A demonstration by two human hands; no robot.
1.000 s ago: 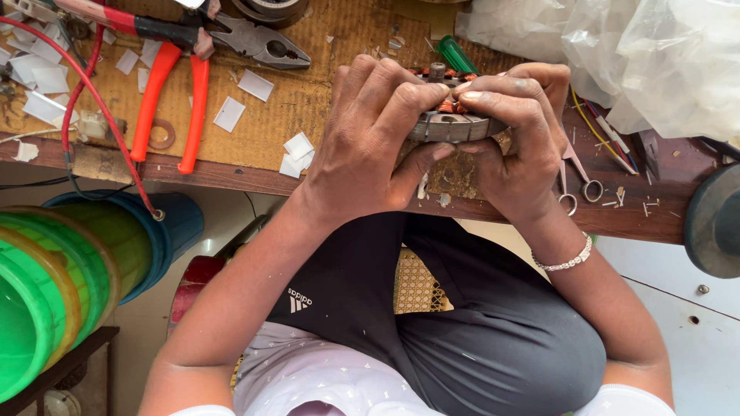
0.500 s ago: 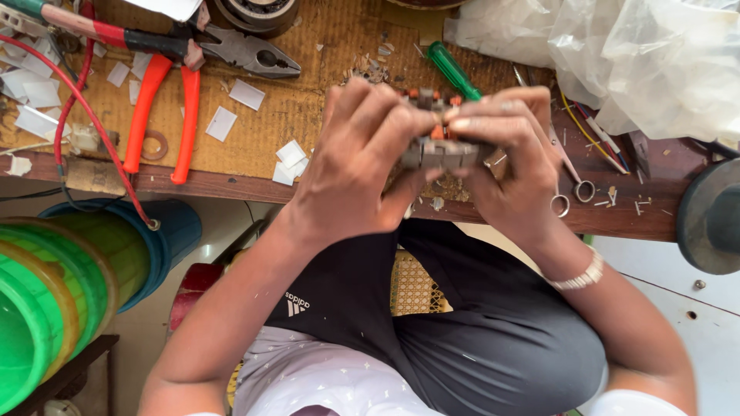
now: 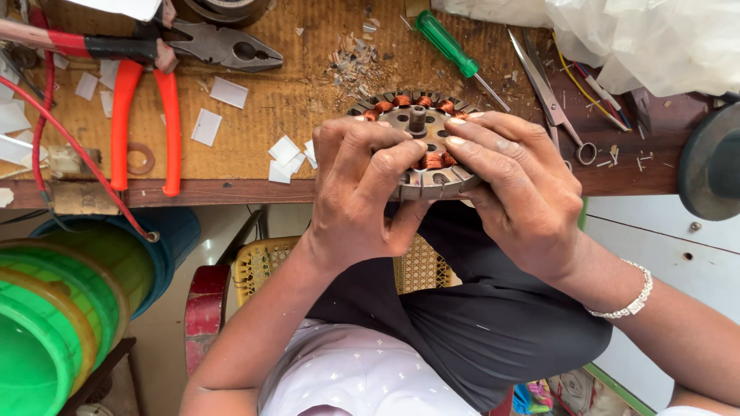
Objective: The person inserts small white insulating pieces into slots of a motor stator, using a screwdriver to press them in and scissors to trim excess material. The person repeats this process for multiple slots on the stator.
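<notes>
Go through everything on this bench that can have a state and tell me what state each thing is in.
Motor stator: copper-wound, held at the bench edge by both hands.
Left hand: grip closed on the stator.
Right hand: grip closed on the stator.
Pliers: lying flat, handles spread.
Scissors: lying flat, blades nearly closed.
Screwdriver: lying unused.

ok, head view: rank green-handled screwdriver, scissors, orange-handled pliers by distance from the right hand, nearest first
1. Scissors: just above the right hand, its ring handle beside the knuckles.
2. Green-handled screwdriver: farther up the bench, above the motor stator that both hands hold.
3. Orange-handled pliers: far left of the bench, beyond the left hand.
</notes>
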